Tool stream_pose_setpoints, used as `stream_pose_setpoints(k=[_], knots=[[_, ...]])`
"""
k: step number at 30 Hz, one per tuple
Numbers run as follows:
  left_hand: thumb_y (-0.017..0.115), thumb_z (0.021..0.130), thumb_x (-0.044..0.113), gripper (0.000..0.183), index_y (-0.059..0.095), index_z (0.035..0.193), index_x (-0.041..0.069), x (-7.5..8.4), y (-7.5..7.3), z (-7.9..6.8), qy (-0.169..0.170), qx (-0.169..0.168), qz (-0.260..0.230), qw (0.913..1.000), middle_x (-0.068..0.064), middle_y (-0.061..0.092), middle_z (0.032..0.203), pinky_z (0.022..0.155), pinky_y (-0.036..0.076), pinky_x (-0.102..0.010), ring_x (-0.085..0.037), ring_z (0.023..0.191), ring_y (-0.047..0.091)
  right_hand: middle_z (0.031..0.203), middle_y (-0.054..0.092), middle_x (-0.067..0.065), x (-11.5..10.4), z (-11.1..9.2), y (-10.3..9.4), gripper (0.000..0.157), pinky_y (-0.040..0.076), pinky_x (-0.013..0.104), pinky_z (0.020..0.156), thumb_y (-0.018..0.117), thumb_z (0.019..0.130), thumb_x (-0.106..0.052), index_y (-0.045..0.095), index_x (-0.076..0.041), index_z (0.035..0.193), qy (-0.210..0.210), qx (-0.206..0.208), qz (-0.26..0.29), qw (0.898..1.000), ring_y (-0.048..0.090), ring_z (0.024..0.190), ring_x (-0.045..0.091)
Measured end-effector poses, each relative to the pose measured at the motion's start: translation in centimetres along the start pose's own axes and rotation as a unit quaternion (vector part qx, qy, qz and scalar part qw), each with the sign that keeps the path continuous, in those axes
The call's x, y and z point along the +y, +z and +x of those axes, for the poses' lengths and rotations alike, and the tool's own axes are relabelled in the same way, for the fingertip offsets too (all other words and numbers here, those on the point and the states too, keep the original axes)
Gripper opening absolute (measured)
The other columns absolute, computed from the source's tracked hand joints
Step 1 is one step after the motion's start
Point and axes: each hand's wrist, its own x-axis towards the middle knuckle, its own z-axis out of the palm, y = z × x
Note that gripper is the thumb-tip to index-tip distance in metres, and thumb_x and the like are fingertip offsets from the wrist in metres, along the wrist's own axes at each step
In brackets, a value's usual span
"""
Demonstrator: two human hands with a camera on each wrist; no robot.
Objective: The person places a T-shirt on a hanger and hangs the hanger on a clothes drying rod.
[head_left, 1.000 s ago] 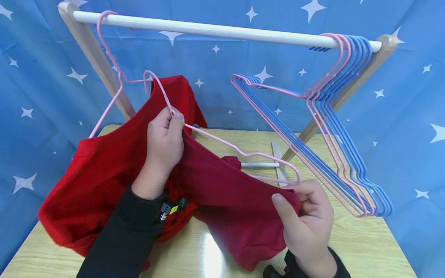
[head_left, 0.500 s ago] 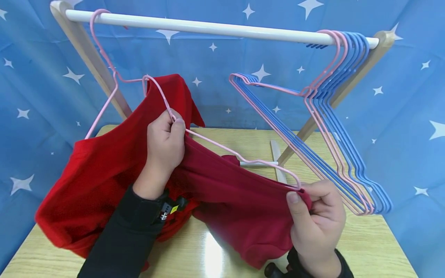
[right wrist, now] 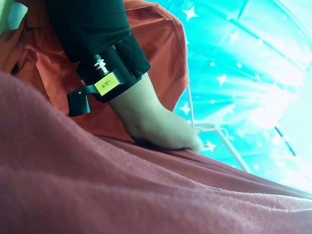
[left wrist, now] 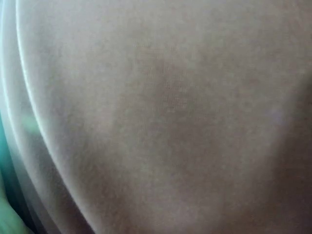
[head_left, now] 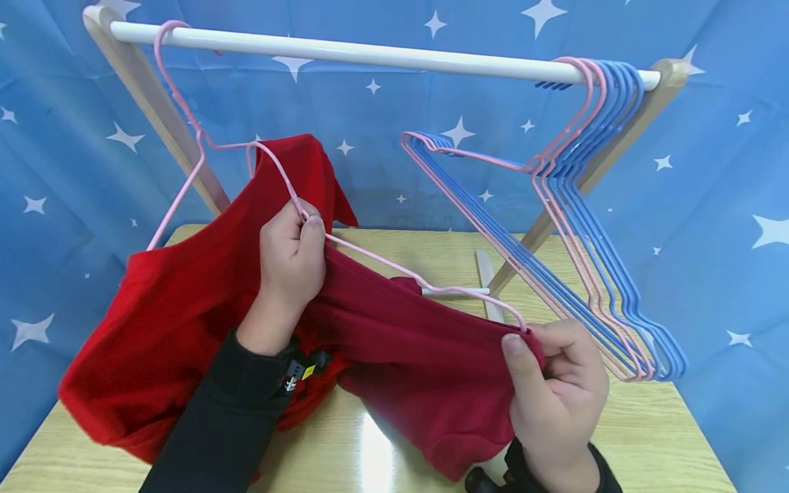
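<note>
My left hand (head_left: 292,253) grips the neck of a pink hanger (head_left: 379,259), just below its hook, with the edge of a dark red garment (head_left: 407,349) beside it. At the garment's other end, my right hand (head_left: 557,394) pinches its edge between thumb and fingers. The hanger's right tip meets the cloth at those fingers; where it ends is hidden. Blurred cloth (left wrist: 170,112) fills the left wrist view. Seen from the right wrist, my left hand (right wrist: 163,129) is at the top edge of the cloth (right wrist: 97,190).
A bright red garment (head_left: 185,308) hangs on another pink hanger (head_left: 179,96) at the left of the white rod (head_left: 370,55). Several pink and blue hangers (head_left: 592,185) cluster at the rod's right. The rack stands on a wooden table (head_left: 641,438) before a blue starry curtain (head_left: 382,171).
My right hand has moved right and slightly down with the garment edge, then slightly back left. The hanger's right tip, earlier above the cloth, now meets it at the fingers. My left hand stays nearly still.
</note>
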Motion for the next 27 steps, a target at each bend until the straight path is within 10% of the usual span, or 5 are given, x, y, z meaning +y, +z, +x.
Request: stream_pose_setpoints(k=[27], knots=[[0.049,0.089,0.015,0.021,0.051,0.072,0.004,-1.3,-0.5,-0.2,0.065,0.005,-0.005,0.9979,-0.001,0.047,0.057,0.048,0.033,-0.022,-0.011,0.048,0.037,0.071,0.064,0.010,0.1,0.1,-0.4,0.011,0.046,0.017,0.054,0.063,0.084,0.013,0.057,0.019,0.091,0.014,-0.053,-0.033,0.998,0.057,0.061,0.012]])
